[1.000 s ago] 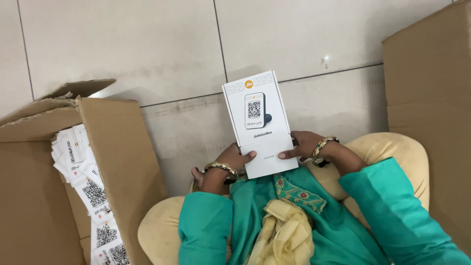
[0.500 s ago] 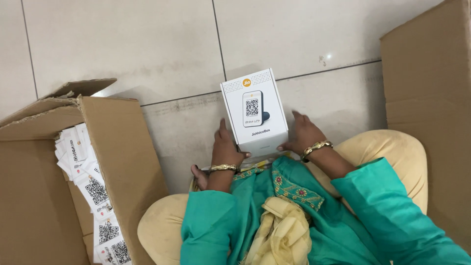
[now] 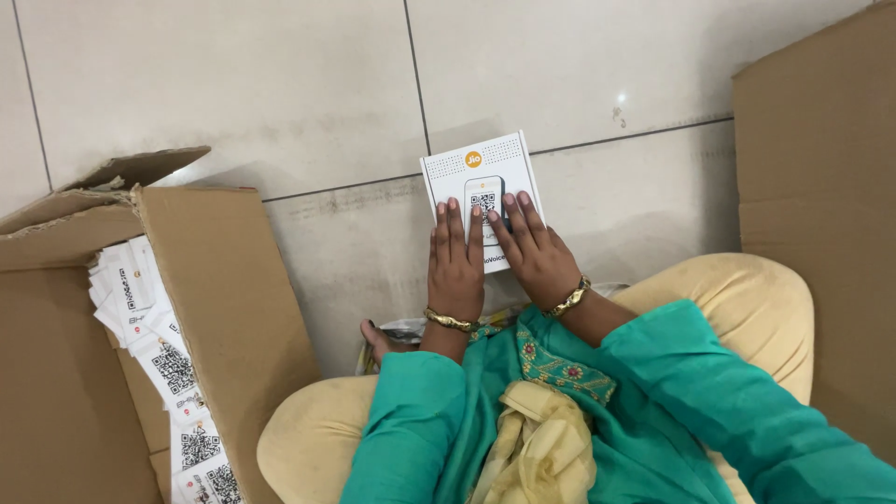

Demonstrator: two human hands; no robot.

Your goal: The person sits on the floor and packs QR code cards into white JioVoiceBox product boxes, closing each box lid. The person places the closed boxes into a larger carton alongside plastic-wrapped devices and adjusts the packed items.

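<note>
Both hands flat, fingers spread: left hand [image 3: 455, 271], right hand [image 3: 534, 254] atop white box [image 3: 483, 182].

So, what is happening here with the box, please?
A person sits on a tiled floor and presses both hands flat on a small white box lying in front of them. The left hand and right hand lie side by side on its top. An open cardboard box full of white printed cards stands on their left, another carton on their right.

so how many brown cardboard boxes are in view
2: one open brown cardboard box at left holding white printed cards, one brown cardboard box at right edge. Others may lie outside the frame.
</note>
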